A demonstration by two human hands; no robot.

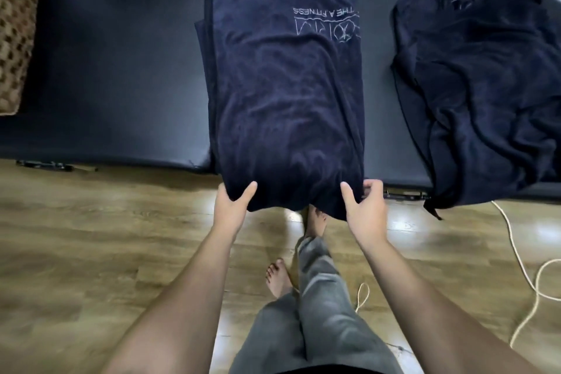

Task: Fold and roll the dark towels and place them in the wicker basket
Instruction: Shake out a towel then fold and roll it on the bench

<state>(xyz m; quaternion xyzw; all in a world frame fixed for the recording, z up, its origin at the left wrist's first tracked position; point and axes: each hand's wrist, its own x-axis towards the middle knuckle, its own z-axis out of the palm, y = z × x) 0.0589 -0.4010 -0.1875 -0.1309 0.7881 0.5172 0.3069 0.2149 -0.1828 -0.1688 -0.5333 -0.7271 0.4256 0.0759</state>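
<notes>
A dark navy towel (pixel 282 88), folded into a long strip with pale lettering near its far right, lies across the black padded bench (pixel 121 70), and its near end hangs over the front edge. My left hand (pixel 232 206) grips the near left corner, thumb on top. My right hand (pixel 367 206) holds the near right corner the same way. A heap of unfolded dark towels (pixel 479 85) lies at the right on the bench. The wicker basket (pixel 15 30) stands at the far left edge, only partly in view.
The wooden floor (pixel 91 237) lies below the bench edge. My legs in grey trousers (pixel 309 313) and bare feet stand between my arms. A pale cord (pixel 522 270) loops over the floor at the right. More dark cushions sit at the back.
</notes>
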